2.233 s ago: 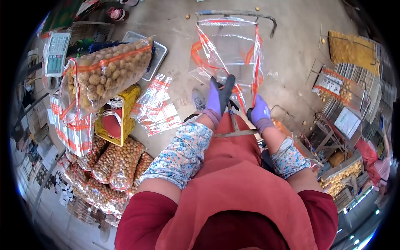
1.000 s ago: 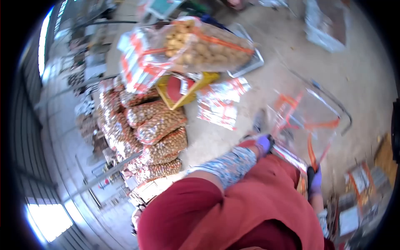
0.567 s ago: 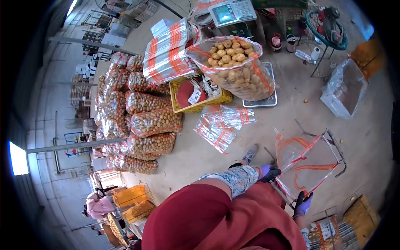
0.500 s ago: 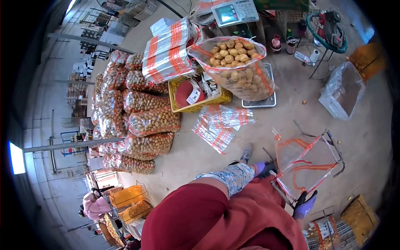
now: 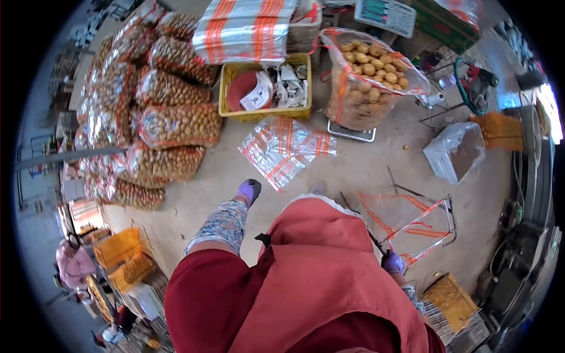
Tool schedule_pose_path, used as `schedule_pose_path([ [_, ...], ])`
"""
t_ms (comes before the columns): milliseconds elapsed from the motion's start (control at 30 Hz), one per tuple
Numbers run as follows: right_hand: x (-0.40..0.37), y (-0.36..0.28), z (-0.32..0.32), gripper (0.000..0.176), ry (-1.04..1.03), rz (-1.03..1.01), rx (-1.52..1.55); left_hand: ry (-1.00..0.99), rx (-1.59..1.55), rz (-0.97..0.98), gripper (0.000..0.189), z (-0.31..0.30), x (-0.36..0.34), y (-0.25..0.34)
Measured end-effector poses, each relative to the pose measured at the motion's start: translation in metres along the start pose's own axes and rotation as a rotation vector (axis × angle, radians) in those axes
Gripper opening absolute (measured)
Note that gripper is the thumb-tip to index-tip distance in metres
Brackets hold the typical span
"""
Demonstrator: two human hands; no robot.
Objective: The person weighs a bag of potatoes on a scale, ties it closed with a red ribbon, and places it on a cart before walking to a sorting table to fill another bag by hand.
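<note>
My left hand (image 5: 249,191), in a purple glove with dark fingers, reaches forward over the floor with nothing in it, its fingers loosely extended. Ahead of it lie flat clear plastic bags (image 5: 281,152) with orange stripes. My right hand (image 5: 393,262), also gloved, grips the near end of a thin metal frame (image 5: 452,220). An orange-striped clear bag (image 5: 406,219) is stretched on that frame; the apron partly hides the frame's near side. Farther off, an open bag of potatoes (image 5: 359,109) stands upright on a floor scale (image 5: 359,134).
Filled potato bags (image 5: 176,125) are stacked at left. A yellow crate (image 5: 268,113) holds a red round object, below a pile of striped bags (image 5: 241,32). A plastic-lined box (image 5: 441,154) stands at right. Another person (image 5: 75,265) is at lower left.
My left hand has left the frame and swung left and forward toward the flat bags. My right hand still holds the frame. The view has turned and shifted.
</note>
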State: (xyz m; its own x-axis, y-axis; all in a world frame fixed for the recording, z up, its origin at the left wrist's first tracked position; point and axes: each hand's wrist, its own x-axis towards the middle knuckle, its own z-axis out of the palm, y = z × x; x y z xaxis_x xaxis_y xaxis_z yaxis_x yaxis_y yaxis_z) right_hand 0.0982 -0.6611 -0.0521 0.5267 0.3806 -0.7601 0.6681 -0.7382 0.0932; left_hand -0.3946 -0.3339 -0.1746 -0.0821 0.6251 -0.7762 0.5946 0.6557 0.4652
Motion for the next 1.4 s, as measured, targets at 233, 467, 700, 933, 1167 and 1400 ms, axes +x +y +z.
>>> schedule_pose_path([
  [233,0.067,0.011,-0.061,0.028,0.300,-0.158,0.139,-0.100,-0.332,-0.552,0.018,-0.014,-0.102,-0.069],
  [467,0.119,-0.086,-0.087,0.030,-0.047,-0.255,0.553,-0.094,-0.514,-0.292,0.035,0.018,-0.137,-0.008],
  [700,0.173,-0.098,-0.105,0.043,0.136,-0.066,0.023,-0.157,-0.510,0.060,0.036,0.009,-0.117,-0.010],
  [933,0.065,-0.230,-0.146,0.034,0.617,-0.168,-0.013,0.111,-0.276,0.063,0.029,-0.070,-0.019,-0.129],
  [1167,0.124,-0.429,-0.016,0.044,-0.073,-0.428,-0.127,0.135,0.105,-0.071,0.034,-0.140,0.042,-0.097],
  [1400,0.465,-0.555,0.117,0.051,-0.046,-0.427,-0.360,0.277,0.524,-0.002,0.046,-0.104,0.060,-0.118],
])
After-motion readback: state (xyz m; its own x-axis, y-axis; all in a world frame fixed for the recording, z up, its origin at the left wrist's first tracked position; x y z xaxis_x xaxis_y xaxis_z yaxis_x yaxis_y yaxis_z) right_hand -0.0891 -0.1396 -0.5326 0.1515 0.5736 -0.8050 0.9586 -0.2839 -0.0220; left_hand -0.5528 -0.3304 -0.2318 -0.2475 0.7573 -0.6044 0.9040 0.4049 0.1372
